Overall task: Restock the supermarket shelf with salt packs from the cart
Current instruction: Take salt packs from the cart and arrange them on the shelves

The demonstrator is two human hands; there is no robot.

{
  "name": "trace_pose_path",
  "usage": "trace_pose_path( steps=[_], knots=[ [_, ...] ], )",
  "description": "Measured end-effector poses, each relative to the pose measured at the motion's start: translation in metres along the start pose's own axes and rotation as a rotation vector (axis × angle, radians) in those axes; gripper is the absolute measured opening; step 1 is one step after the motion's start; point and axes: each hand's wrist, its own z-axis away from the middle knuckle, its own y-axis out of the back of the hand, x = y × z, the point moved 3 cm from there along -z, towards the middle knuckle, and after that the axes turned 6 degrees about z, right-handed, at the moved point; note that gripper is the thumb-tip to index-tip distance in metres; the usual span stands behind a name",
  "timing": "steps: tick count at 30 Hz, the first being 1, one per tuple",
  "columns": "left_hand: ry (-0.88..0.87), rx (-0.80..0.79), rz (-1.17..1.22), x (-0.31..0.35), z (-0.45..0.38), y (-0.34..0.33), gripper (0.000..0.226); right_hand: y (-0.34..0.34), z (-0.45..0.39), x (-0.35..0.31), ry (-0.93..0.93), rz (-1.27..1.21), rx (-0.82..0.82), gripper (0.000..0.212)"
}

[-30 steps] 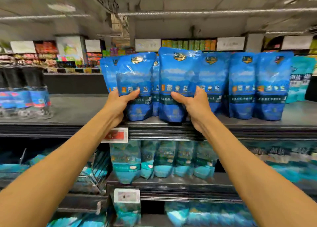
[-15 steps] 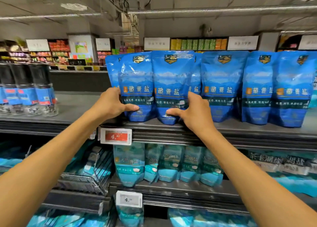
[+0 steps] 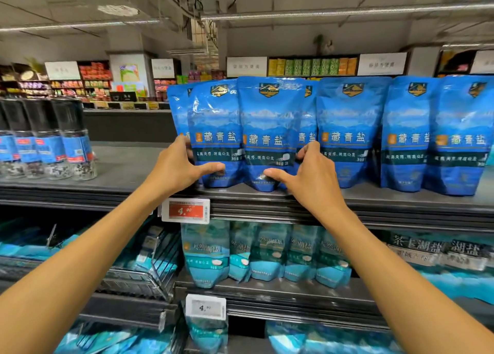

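Between the two hands stand two blue salt packs on the top shelf point(image 3: 374, 201). My left hand point(image 3: 176, 166) pinches the left pack point(image 3: 213, 124), thumb in front, fingers behind. My right hand point(image 3: 310, 174) pinches the middle pack point(image 3: 270, 124) the same way. Further right, more packs point(image 3: 347, 129) already stand in a row. Left of my grip the shelf looks bare up to the grinder bottles point(image 3: 53, 140). No cart shows, so I cannot tell how many are left.

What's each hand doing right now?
Left hand: grips the left pack.
Right hand: grips the middle pack.
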Motion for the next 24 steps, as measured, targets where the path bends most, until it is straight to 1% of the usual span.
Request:
trace_pose_path(
  steps=[2, 4, 6, 8, 9, 11, 15, 18, 20, 22, 24],
  knots=[
    [0.025, 0.077, -0.001, -0.002, 0.006, 0.000, 0.081, 0.004, 0.004, 0.002, 0.000, -0.012, 0.011, 0.069],
    [-0.011, 0.238, 0.056, -0.001, 0.017, 0.003, 0.072, 0.011, 0.010, 0.005, -0.004, -0.039, 0.040, 0.063],
    [-0.089, 0.375, 0.195, 0.001, 0.034, 0.005, 0.053, 0.021, 0.019, 0.009, 0.023, -0.142, 0.085, 0.047],
    [-0.123, 0.389, 0.388, 0.005, 0.055, -0.001, 0.030, 0.034, 0.032, 0.015, 0.079, -0.294, 0.137, 0.025],
    [-0.119, 0.367, 0.497, 0.009, 0.065, -0.007, 0.023, 0.041, 0.039, 0.019, 0.096, -0.361, 0.159, 0.017],
    [-0.108, 0.320, 0.650, 0.019, 0.087, -0.024, 0.017, 0.054, 0.057, 0.031, 0.103, -0.453, 0.174, 0.011],
    [-0.096, 0.201, 0.728, 0.050, 0.130, -0.072, 0.014, 0.078, 0.097, 0.070, 0.073, -0.529, 0.091, 0.014],
    [-0.079, 0.111, 0.815, 0.075, 0.162, -0.121, 0.016, 0.103, 0.131, 0.109, 0.027, -0.569, 0.076, 0.017],
    [-0.051, 0.031, 0.850, 0.092, 0.181, -0.160, 0.014, 0.122, 0.155, 0.138, -0.034, -0.579, 0.097, 0.018],
    [0.010, -0.068, 0.864, 0.111, 0.204, -0.204, 0.013, 0.140, 0.184, 0.172, -0.140, -0.581, 0.134, 0.020],
    [0.078, -0.164, 0.886, 0.127, 0.227, -0.248, 0.017, 0.154, 0.216, 0.205, -0.238, -0.563, 0.159, 0.021]
  ],
)
